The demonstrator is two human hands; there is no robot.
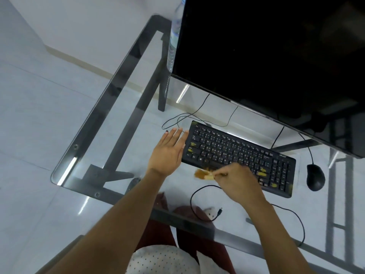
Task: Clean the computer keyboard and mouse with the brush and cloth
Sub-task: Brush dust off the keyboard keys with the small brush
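While only the head view is on offer, it shows the relation that matters: the black rectangular plastic keyboard (239,158) lies on the clear glass tabletop (102,123) with its long axis running from upper left to lower right, and the right hand (238,181) sits at its near long edge, about midway along. That hand is closed around the handle of a small tan-bristled brush (204,174), whose blurred bristles point left, just off the keyboard's front edge and over the glass. Yellowish specks lie on keys at the left end and the right end, so I judge that the sweep has to travel along the long axis in both directions. The left hand (167,153) lies flat and empty, fingers spread, touching the keyboard's left short end as if to steady it. The black oval computer mouse (315,177) rests just beyond the keyboard's right end, nearer the right hand. No cloth is visible anywhere on the tabletop.
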